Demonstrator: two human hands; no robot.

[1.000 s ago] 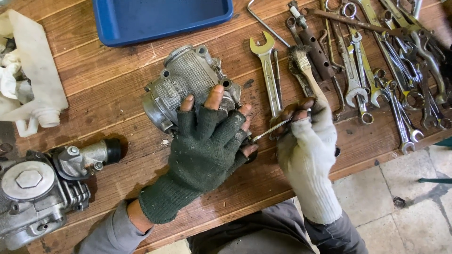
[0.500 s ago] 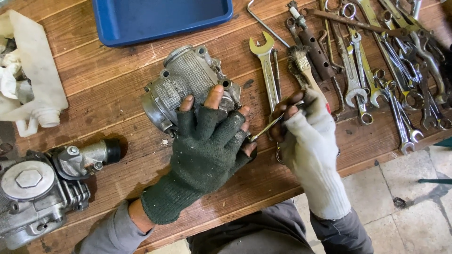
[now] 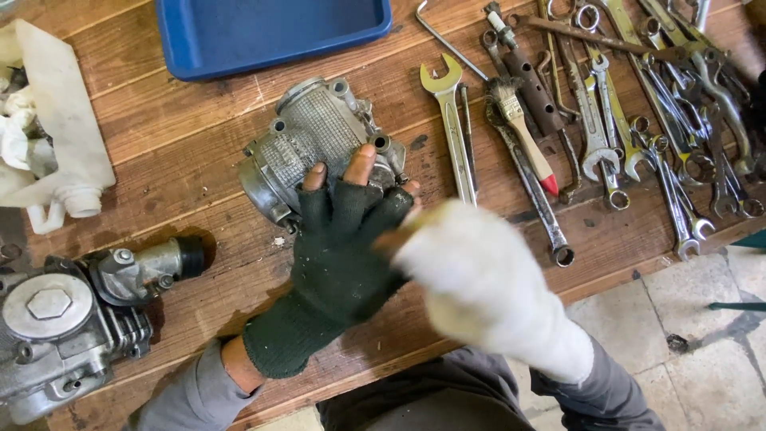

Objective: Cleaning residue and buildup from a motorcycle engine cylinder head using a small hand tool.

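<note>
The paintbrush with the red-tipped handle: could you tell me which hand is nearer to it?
Right. The right hand, blurred, is below-left of the paintbrush; the left hand rests farther left on the metal carburetor.

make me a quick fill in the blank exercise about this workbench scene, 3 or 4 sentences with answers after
1. The left hand wears a dark green fingerless ____.
2. That hand rests on a grey metal carburetor lying on the ____ workbench.
3. The plastic tray at the top of the bench is ____ in colour.
4. The brush among the wrenches has a handle with a ____ tip.

Missing words: glove; wooden; blue; red
</note>
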